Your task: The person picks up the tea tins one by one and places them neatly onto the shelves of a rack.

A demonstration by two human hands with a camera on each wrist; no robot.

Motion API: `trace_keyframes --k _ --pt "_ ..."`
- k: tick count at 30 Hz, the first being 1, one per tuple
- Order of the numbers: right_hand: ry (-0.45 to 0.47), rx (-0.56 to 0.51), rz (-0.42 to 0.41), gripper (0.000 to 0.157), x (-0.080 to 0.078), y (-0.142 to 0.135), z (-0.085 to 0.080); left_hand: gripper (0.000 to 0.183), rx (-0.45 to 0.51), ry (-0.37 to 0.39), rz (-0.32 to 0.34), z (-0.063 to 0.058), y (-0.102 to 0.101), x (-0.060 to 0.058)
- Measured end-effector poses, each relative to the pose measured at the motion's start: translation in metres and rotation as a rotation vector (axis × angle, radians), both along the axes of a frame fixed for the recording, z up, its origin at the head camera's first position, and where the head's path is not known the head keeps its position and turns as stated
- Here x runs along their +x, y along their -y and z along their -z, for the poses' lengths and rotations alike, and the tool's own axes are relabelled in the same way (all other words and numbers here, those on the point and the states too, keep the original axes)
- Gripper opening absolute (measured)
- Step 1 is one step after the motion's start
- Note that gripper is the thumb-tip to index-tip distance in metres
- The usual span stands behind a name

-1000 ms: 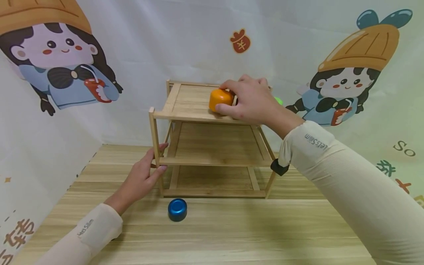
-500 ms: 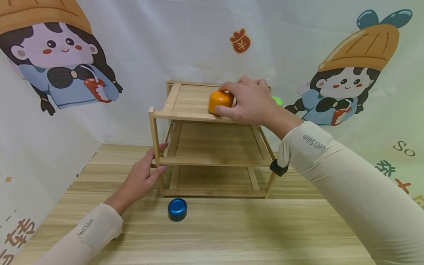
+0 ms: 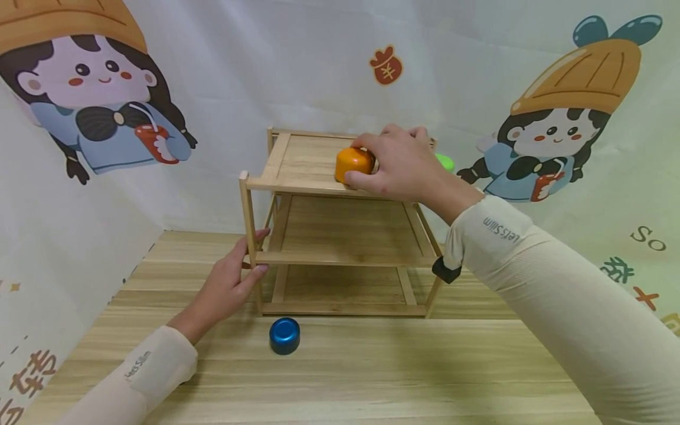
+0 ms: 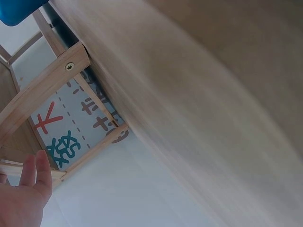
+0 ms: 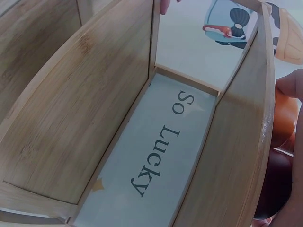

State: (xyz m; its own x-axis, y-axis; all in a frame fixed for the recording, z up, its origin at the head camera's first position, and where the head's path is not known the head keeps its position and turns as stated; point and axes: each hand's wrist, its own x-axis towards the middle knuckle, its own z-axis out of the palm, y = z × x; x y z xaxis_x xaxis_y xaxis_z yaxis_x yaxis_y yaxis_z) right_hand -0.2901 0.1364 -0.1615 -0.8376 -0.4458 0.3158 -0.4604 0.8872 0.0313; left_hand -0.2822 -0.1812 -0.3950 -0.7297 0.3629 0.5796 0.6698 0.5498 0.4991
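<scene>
A three-tier wooden rack (image 3: pixel 345 258) stands on the table. My right hand (image 3: pixel 406 162) pinches a small orange canister (image 3: pixel 353 165) at the front of the top tier, thumb in front and fingers over its top. In the right wrist view, a dark round canister (image 5: pixel 274 184) sits beside the orange one, mostly hidden by the hand in the head view. Part of a bright green thing (image 3: pixel 445 162) shows behind the right wrist. My left hand (image 3: pixel 228 277) holds the rack's left side at middle-tier height, thumb in front of the post and fingers behind it.
A shiny blue canister (image 3: pixel 284 336) with a recessed top stands on the wooden table (image 3: pixel 372 378), in front of the rack's left corner. A white printed cloth (image 3: pixel 319 65) hangs close behind the rack and along the left side.
The orange canister has come down slightly onto the front of the top tier, with my right hand shifting a little left. My left hand, the rack and the blue canister stay put.
</scene>
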Motion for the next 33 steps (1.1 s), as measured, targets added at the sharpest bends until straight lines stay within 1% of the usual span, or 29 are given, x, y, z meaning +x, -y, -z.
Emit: trace_keyframes --k 7,14,19,22,28,33 --pt "-0.007 0.008 0.0 0.061 0.0 0.001 0.0 0.065 0.003 -0.001 -0.003 -0.001 0.0 0.0" --pt "-0.02 0.004 -0.006 0.06 -0.001 0.001 0.0 0.064 -0.004 -0.013 0.0 0.001 0.001 -0.001" --pt "-0.026 -0.038 -0.011 0.063 0.0 -0.001 0.0 0.065 -0.002 0.005 0.0 0.0 0.001 0.0" --pt "-0.074 -0.063 -0.026 0.062 0.001 -0.002 -0.001 0.066 -0.001 0.013 -0.002 0.0 0.001 0.0" --pt "-0.22 -0.099 -0.067 0.058 0.004 -0.003 0.001 0.066 0.0 -0.003 0.002 0.001 0.001 0.0" --pt "-0.295 -0.121 -0.107 0.055 0.01 -0.005 0.005 0.063 -0.002 -0.006 0.005 0.002 0.002 -0.001"
